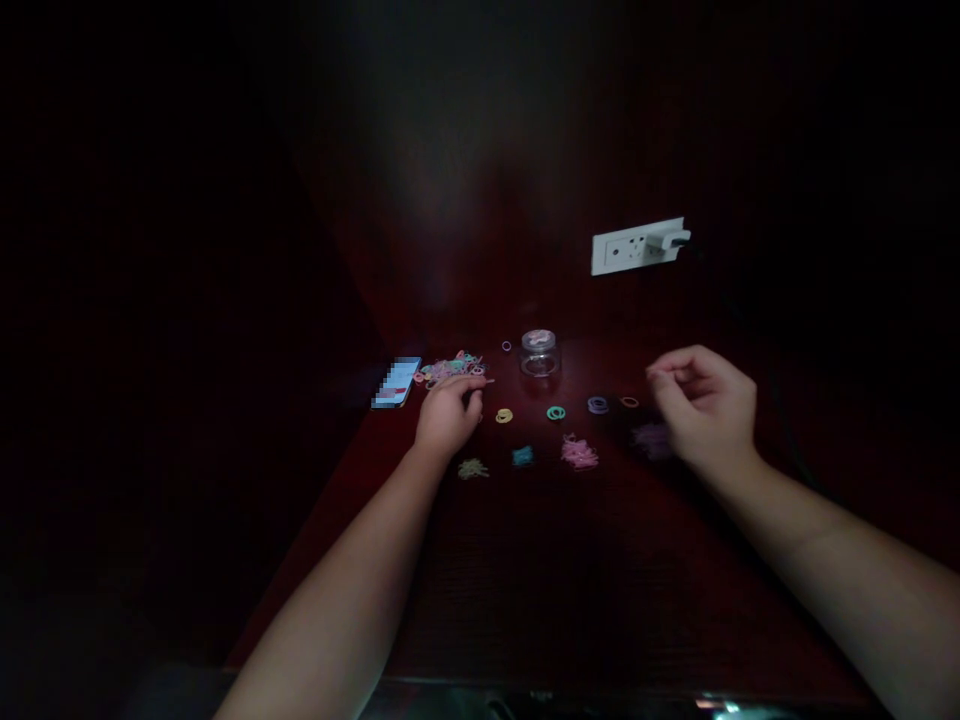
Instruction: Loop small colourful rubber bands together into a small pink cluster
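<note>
My left hand [448, 415] is at the near edge of a mixed heap of small coloured elastic bands [454, 368], its fingers drawn together. A thin pale piece sticks out by its fingertips, too small to name. Raised at the right, my right hand [706, 400] pinches thumb and fingertips together; anything between them is hidden. Close to it are a purple heap of bands [651, 440], partly covered by the hand, and an orange ring [628, 402]. Further left lie purple rings [598, 405], green rings [556, 413] and yellow rings [504, 416].
In front are heaps of pink bands [580, 453], blue bands [523, 456] and yellowish bands [473, 468]. A clear lidded jar [540, 358] stands behind, beside a lone purple ring [506, 346]. A lit phone [397, 382] lies left. On the wall is a socket [637, 246] with a plug.
</note>
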Available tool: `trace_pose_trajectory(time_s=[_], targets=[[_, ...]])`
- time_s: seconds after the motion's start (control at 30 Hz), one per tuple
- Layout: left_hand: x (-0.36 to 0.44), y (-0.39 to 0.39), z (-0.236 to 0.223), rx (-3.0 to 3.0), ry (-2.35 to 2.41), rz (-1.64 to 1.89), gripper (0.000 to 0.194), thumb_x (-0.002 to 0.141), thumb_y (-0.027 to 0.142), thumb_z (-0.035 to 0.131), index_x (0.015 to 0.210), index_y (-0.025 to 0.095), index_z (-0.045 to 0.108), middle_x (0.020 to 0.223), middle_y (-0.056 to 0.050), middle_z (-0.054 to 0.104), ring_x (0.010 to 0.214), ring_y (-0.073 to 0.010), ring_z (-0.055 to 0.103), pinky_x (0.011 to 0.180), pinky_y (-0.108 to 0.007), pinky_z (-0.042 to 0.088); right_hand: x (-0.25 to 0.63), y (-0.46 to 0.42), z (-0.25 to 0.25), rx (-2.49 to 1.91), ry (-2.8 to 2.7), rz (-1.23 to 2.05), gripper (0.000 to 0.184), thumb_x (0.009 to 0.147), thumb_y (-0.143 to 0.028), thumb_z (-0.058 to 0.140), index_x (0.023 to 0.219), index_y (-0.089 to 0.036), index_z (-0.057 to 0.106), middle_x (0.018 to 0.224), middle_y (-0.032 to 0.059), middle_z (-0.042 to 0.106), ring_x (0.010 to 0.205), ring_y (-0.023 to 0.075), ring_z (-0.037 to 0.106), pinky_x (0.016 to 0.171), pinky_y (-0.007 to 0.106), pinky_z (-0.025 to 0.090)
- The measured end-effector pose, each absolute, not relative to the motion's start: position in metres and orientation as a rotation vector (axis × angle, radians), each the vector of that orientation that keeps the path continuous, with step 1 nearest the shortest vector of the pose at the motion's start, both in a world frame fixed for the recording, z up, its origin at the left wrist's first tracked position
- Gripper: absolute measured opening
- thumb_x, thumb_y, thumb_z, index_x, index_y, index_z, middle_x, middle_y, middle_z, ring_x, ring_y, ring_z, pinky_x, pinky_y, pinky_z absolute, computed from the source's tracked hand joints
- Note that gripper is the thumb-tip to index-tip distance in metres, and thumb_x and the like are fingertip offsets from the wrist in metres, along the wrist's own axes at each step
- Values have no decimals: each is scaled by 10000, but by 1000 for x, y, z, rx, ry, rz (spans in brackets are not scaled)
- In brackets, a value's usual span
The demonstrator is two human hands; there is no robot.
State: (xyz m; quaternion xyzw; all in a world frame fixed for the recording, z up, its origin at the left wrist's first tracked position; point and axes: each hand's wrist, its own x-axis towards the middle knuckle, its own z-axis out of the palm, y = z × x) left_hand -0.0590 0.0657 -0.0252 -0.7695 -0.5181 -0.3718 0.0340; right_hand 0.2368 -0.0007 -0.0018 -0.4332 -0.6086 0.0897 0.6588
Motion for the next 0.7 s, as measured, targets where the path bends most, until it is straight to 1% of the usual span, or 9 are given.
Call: trace_pose_trajectory(time_s=[0.07,0.17,0.23,0.3,0.33,0.4,0.43,0.57,0.7], targets=[[-47,52,-19,-2424,-1354,-1263,148,861,155,621,933,208,738,1009,-33,769,993,-200,699,980,-386,536,237,0,-1,-977,-1384,229,105,843,-177,608,747,-213,584,588,-12,543,482,121,480,439,246,360],[-30,32,-16,-2589,-1137,-1271,130,858,141,647,909,229,728,986,-10,772,931,-181,711,904,-372,559,236,-1,-4,-952,-1485,282,108,852,-188,613,754,-209,573,606,-17,536,504,119,485,462,244,372],[-21,22,-16,-2652,-1070,-1280,137,864,136,651,914,240,723,986,4,772,930,-173,710,900,-369,553,234,-1,-7,-930,-1637,371,98,871,-204,603,778,-203,572,628,-20,531,532,116,489,485,239,381],[-16,15,-17,-2673,-1028,-1341,142,865,130,656,920,245,720,982,8,773,927,-169,710,897,-365,550,231,-2,-10,-908,-1858,503,30,891,-220,592,871,-198,588,647,-31,522,547,110,485,494,228,380],[-14,13,-17,-2676,-1015,-1381,141,866,128,657,920,243,718,977,5,774,922,-168,711,890,-363,551,229,-3,-13,-900,-1967,568,55,897,-229,591,942,-198,591,653,-39,514,545,105,479,491,222,373],[-10,9,-16,-2679,-1000,-1450,136,866,125,658,916,237,716,963,-3,777,909,-170,714,870,-357,556,225,-4,-17,-890,-2122,663,187,899,-243,604,1078,-202,568,663,-55,496,528,95,459,477,212,351],[-8,8,-16,-2683,-993,-1473,132,866,124,658,913,233,714,955,-6,778,901,-171,716,861,-354,557,224,-4,-18,-887,-2158,691,229,898,-249,611,1115,-204,553,668,-60,488,522,90,449,473,210,343],[-3,3,-14,-2697,-973,-1502,125,856,121,669,901,229,713,938,-1,779,888,-167,719,859,-351,552,221,-5,-20,-886,-2168,691,221,904,-267,613,1103,-197,548,661,-64,469,535,93,445,501,219,351],[-1,-2,-13,-2734,-948,-1483,122,866,136,660,897,239,718,949,2,778,901,-164,720,888,-355,547,220,-5,-16,-883,-2153,682,134,917,-280,594,1012,-187,578,642,-56,481,555,100,460,527,226,369]])
